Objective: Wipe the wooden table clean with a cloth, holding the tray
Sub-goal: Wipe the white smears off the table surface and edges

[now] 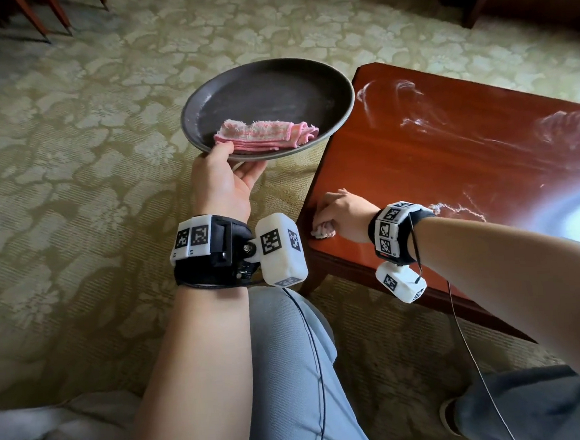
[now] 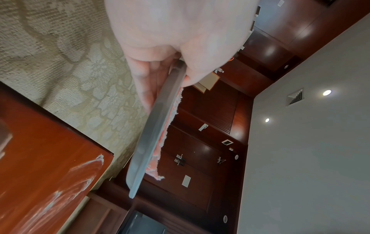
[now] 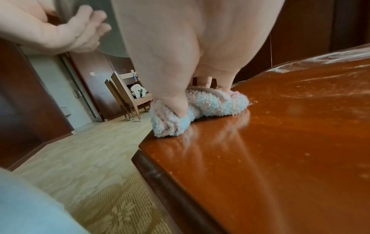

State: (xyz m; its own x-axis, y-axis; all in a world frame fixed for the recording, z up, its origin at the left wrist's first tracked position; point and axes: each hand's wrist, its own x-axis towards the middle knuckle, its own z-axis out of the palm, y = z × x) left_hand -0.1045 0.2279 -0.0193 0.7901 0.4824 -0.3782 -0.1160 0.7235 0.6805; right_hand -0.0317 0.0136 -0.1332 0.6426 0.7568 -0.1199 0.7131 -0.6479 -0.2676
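Lying folded on tray [image 1: 332, 89], pink towel [image 1: 265, 137]; patterned carpet [image 1: 72, 166] below.

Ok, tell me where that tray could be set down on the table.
Bare wood lies mid-table, between the white smears at the far corner and the streak beside the right hand. The near left corner is crowded: that hand grips the cloth there. The left hand holds the tray beside the table.

Glossy wooden table [image 1: 449, 160] with powdery white smears, fluffy terry cloth [image 3: 200, 110], matt dark tray [image 1: 266, 94]
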